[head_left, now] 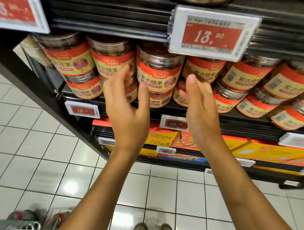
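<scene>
Head view: my left hand and right hand are both open, fingers loosely spread, flanking the middle jar. Neither grips it, and blur hides whether they touch it. The jar sits in the upper tier, stacked on a lower jar on the shelf, below the price tag. Step assessed: reach, grasp not yet made. The next move requires closing both palms on its sides and drawing it clear of the neighbouring jars.
</scene>
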